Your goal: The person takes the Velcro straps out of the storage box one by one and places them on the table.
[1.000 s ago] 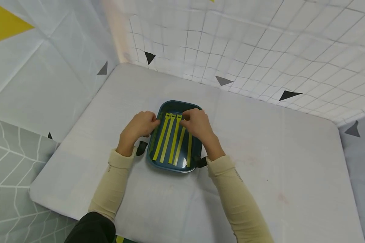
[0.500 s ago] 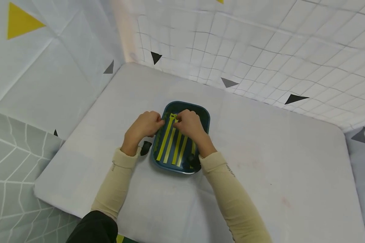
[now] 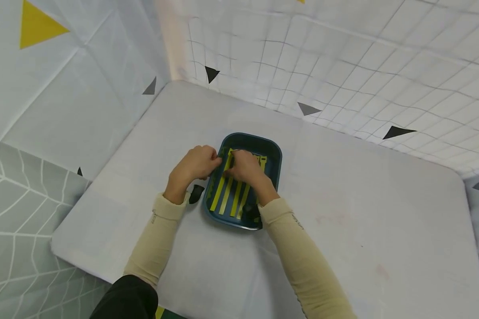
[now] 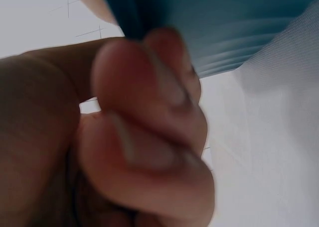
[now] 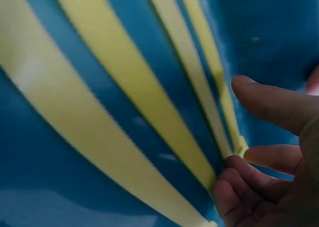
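Note:
A dark teal tray lies on the white-covered table, with several yellow-green hook-and-loop cable ties laid lengthwise inside. At the tray's left side my left hand has its fingers curled against the rim; in the left wrist view the fingertips meet the tray's wall. My right hand is inside the tray, over the far ends of the ties. In the right wrist view its index finger touches the end of the leftmost tie, while the thumb stands apart. Some slotted heads are hidden beneath this hand.
White tablecloth spreads around the tray. A green and yellow item shows at the near edge, next to a black sleeve. White curtains with triangle marks stand behind the table.
My right hand has moved left across the tray, from the ties on the right to the leftmost ones. My left hand stays at the rim. The head view has shifted slightly.

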A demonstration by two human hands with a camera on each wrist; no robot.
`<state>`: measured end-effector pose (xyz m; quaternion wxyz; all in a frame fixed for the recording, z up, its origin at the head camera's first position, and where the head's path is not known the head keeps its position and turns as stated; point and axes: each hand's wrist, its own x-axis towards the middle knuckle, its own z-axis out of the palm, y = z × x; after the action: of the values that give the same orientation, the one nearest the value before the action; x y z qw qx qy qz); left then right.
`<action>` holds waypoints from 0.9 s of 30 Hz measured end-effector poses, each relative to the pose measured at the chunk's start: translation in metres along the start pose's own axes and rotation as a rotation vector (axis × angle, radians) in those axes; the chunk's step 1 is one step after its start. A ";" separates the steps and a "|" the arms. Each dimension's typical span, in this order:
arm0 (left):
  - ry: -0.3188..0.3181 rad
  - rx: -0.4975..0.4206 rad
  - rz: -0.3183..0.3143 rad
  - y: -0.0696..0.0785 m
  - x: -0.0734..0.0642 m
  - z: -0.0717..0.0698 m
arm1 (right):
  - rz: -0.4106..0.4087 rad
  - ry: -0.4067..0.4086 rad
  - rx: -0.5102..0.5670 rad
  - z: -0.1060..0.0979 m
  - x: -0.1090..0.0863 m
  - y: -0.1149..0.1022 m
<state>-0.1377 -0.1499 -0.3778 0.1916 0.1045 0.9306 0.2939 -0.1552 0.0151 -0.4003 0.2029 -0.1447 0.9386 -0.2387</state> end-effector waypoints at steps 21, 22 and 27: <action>-0.017 0.021 -0.026 0.003 0.004 0.001 | -0.009 0.001 -0.038 0.009 0.006 0.004; -0.016 0.021 -0.030 0.003 0.003 0.001 | -0.013 0.007 -0.033 0.009 0.006 0.004; -0.014 0.017 -0.042 0.003 0.003 0.000 | -0.027 0.043 -0.001 0.010 0.007 0.004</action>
<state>-0.1400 -0.1464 -0.3768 0.2033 0.0887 0.9338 0.2809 -0.1572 0.0116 -0.4124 0.1795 -0.1522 0.9408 -0.2441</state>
